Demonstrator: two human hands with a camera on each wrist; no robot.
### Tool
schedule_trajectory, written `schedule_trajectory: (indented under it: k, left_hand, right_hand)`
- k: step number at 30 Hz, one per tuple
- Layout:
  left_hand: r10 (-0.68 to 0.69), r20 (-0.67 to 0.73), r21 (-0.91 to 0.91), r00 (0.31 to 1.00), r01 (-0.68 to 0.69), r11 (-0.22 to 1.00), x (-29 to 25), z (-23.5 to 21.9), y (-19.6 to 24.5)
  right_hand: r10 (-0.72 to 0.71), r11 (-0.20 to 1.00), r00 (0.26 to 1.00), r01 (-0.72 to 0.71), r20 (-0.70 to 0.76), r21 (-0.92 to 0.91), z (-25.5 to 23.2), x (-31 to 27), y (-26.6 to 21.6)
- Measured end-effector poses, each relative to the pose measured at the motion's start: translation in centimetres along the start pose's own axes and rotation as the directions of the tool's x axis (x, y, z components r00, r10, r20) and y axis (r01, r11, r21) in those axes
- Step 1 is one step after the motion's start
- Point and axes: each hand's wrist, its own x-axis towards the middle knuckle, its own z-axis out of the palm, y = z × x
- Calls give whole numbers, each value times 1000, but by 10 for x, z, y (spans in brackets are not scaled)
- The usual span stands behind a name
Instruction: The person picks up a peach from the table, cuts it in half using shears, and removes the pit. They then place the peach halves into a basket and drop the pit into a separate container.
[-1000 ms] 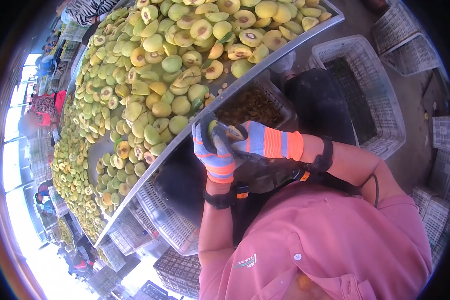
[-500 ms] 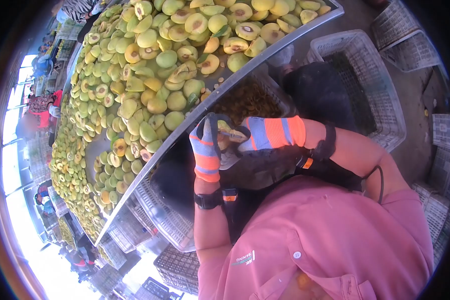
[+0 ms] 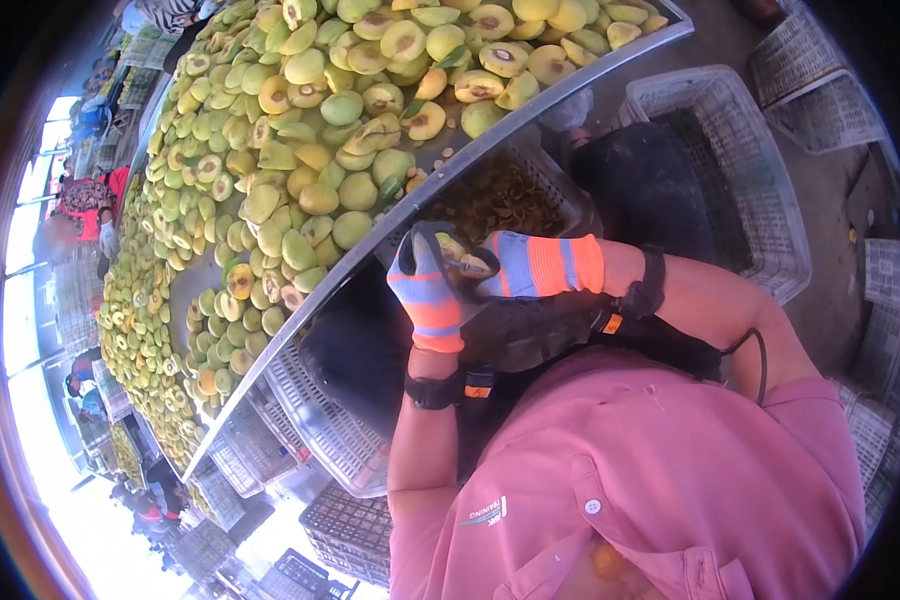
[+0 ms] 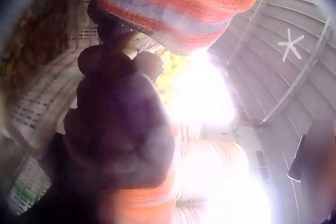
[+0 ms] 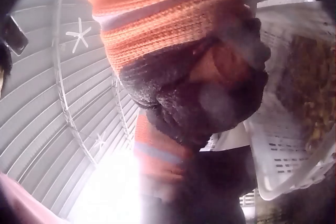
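Both hands wear orange and blue striped knit gloves with dark coated palms, and meet over the lap beside the table edge. My left hand (image 3: 427, 290) grips a yellow-green peach half (image 3: 452, 246), its cut side partly in sight. Close against it, my right hand (image 3: 520, 266) curls round a slim blade-like tool whose grip is hidden in the fist. In the right wrist view the right hand (image 5: 205, 85) is a closed dark fist. Strong glare washes over the left wrist view, where the cuff of the left glove (image 4: 173, 14) fills the top.
A metal-edged table (image 3: 570, 90) bears a large heap of halved peaches (image 3: 300, 190). Under its edge stands a crate with brown scraps (image 3: 505, 200). White plastic crates (image 3: 770, 190) flank the legs on both sides. Other people (image 3: 85, 205) are at the far side.
The two hands stay together at the peach half, shifting slightly and turning it. The left wrist swung left, then came back a little to the right.
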Motion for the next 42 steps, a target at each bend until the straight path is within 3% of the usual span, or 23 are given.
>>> schedule_trajectory:
  k: [5, 10, 12, 13, 14, 16, 17, 19, 20, 21, 23, 24, 25, 27, 28, 30, 31, 32, 33, 36, 38, 39, 42]
  left_hand:
    - [-150, -38, -69, 988, 147, 987, 3, 8, -3]
    - [113, 43, 131, 993, -118, 984, -3, 14, 8]
    - [223, 215, 200, 951, -266, 943, -1, 7, 19]
    - [265, 291, 229, 919, -336, 914, -2, 4, 28]
    - [283, 356, 226, 891, -375, 899, -6, 4, 38]
    - [367, 490, 168, 791, -499, 850, -14, -3, 52]
    - [432, 587, 171, 685, -626, 761, -17, -6, 71]
    - [407, 634, 190, 658, -642, 743, -28, -14, 78]
    - [405, 638, 171, 655, -634, 754, -33, -14, 80]
    - [447, 572, 17, 688, -554, 832, -37, -13, 74]
    - [328, 348, -103, 878, -312, 945, -46, -16, 71]
    - [235, 247, -185, 940, -193, 964, -46, -19, 70]
    - [256, 147, -78, 955, -247, 966, -45, -28, 70]
    - [464, -51, 441, 884, -397, 805, -46, -66, 76]
    - [574, -107, 697, 812, -350, 626, -46, -92, 77]
    - [614, -209, 837, 761, -186, 515, -55, -158, 68]
    - [635, -108, 919, 765, -166, 357, -61, -181, 71]
    - [282, -464, 518, 840, -1, 855, -61, -205, 56]
    - [-143, -701, -124, 699, 78, 989, -62, -228, 40]
    - [-286, -658, -146, 696, 255, 956, -51, -266, -16]
    - [66, -581, 304, 811, 141, 942, -37, -317, -96]
    - [112, -580, 456, 807, 208, 865, -32, -328, -110]
    - [417, -642, 764, 643, 487, 424, -29, -276, -32]
  right_hand:
    - [97, 995, 995, -97, -17, 15, 2, 2, 4]
    - [57, 967, 993, -79, 99, 241, -7, -6, 2]
    - [104, 930, 965, -180, 241, 320, -15, -11, 1]
    - [-11, 935, 971, -74, 237, 347, -18, -20, -11]
    - [39, 919, 936, -171, 351, 355, -23, -26, -17]
    - [49, 874, 840, -298, 540, 384, -29, -34, -25]
    - [16, 842, 790, -341, 613, 418, -29, -40, -28]
    - [-47, 838, 703, -359, 710, 411, -22, -46, -37]
    - [7, 755, 735, -449, 678, 479, -14, -55, -29]
    - [69, 653, 763, -522, 643, 549, -4, -66, -14]
    - [-132, 523, 805, -439, 578, 731, 10, -67, -18]
    - [-88, 377, 792, -534, 603, 757, 9, -61, -10]
    - [-54, 212, 778, -604, 626, 768, 11, -50, -2]
    - [-125, 260, 774, -579, 621, 773, 2, -37, -6]
    - [13, 409, 835, -506, 550, 759, 2, -33, -10]
    - [235, 674, 915, -397, 328, 623, 6, -22, -10]
    - [252, 742, 944, -331, 215, 583, 14, -20, -3]
    - [265, 737, 932, -361, 246, 571, 18, -21, -8]
    - [280, 733, 919, -391, 277, 556, 20, -22, -15]
    - [297, 756, 897, -431, 328, 493, 27, -18, -9]
    - [316, 758, 882, -456, 349, 466, 28, -15, -3]
    - [325, 758, 884, -456, 336, 466, 26, -16, -4]
    - [325, 753, 902, -428, 283, 499, 18, -14, -8]
